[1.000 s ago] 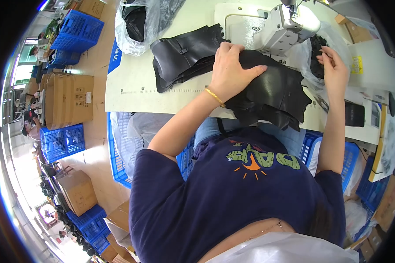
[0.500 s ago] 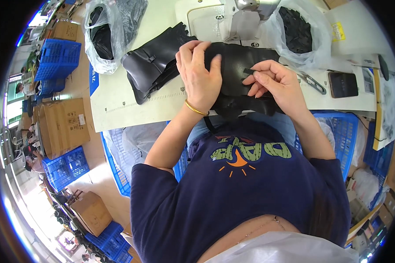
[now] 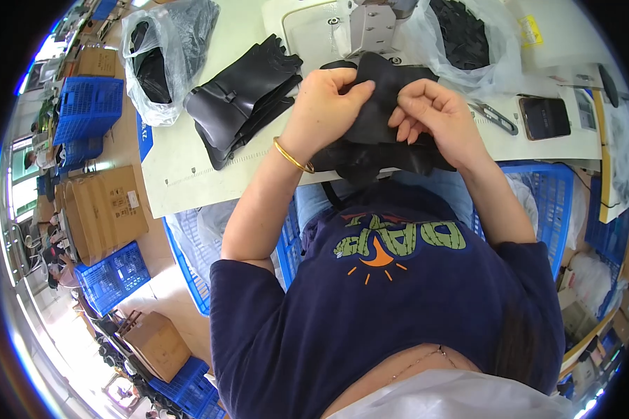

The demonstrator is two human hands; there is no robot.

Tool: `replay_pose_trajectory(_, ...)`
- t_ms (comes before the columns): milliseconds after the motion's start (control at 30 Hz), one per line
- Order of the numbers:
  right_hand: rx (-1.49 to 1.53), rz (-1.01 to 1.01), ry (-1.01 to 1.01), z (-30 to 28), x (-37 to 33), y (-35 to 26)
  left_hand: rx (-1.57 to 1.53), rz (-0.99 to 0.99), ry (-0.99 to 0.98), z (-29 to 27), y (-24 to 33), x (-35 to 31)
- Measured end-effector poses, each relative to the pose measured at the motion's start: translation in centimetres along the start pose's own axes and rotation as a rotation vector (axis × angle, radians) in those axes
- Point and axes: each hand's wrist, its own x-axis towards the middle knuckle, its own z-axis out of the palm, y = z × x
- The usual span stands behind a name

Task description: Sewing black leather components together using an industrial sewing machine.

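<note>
A black leather-like panel [image 3: 380,98] is lifted and folded up at the table's front edge, below the sewing machine. My left hand [image 3: 328,108] is closed on its left part, the thumb pressing on the face. Close against the panel's right side, my right hand [image 3: 437,115] has its thumb and forefinger pinched together, the other fingers curled. Whatever lies in that pinch is hidden. More black material [image 3: 370,159] hangs over the front edge under both hands. Left of them rests a pile of black leather-like pieces [image 3: 234,101], the top one with a strap loop.
The machine's metal head [image 3: 372,29] stands just beyond my hands. Plastic bags of black pieces sit at far left [image 3: 178,59] and far right [image 3: 493,59]. Thread snips [image 3: 496,120] and a phone [image 3: 545,117] lie right. Blue crates [image 3: 548,202] stand below the table.
My left hand has turned and gone from lying over the panel to gripping it, and the panel has been folded up. The small black strip in my right fingers no longer shows.
</note>
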Motion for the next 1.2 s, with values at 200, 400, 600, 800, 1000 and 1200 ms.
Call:
replay_pose_trajectory(200,0.027,0.026,0.123,-1.8,0.2,0.0,-0.428,-0.155,0.130,0.2,0.7,-1.3)
replay_pose_trajectory(400,-0.305,0.058,0.035,-0.5,0.5,-1.0,-0.397,-0.353,-0.061,-0.5,2.7,-1.0)
replay_pose_trajectory(600,-0.433,-0.039,0.120,0.5,0.5,-0.5,-0.186,-0.115,-0.073,0.9,2.6,-1.4)
replay_pose_trajectory(800,-0.475,0.177,0.074,-1.2,-2.6,-3.2,-0.667,-0.117,0.117,0.0,3.2,-2.8)
replay_pose_trajectory(1000,0.096,-0.085,-0.160,1.4,-3.3,-0.6,-1.056,-0.165,0.042,-0.2,6.3,-4.3)
replay_pose_trajectory(1200,0.235,-0.254,0.194,3.9,-2.0,-1.5,-0.750,-0.079,0.159,0.1,6.6,-5.1)
